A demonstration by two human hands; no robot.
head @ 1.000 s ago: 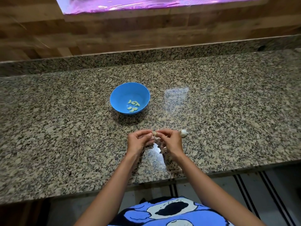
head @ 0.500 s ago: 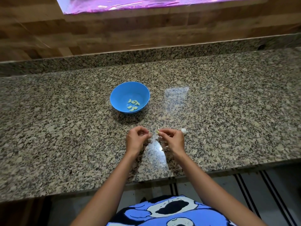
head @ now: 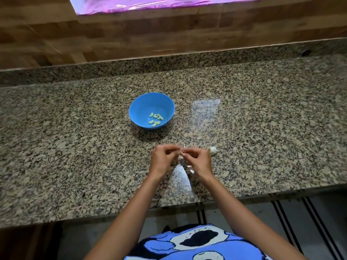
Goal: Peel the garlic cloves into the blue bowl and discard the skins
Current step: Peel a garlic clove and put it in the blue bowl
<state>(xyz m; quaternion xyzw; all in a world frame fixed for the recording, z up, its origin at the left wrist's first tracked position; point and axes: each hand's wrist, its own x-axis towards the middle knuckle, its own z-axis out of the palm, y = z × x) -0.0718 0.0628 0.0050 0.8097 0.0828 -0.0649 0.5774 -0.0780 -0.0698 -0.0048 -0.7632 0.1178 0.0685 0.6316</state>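
Head view: my left hand [head: 164, 159] and right hand [head: 199, 160] meet fingertip to fingertip, both pinching one garlic clove [head: 181, 152], nearer me than the blue bowl [head: 142, 107]. Peeled cloves [head: 155, 119] lie inside the bowl. A garlic piece [head: 213, 151] sits on the worktop [head: 75, 147], right of the bowl and nearer me. My guess is the clove is light and firm, slick once bare, with papery skin; best to nip the skin at the tip.
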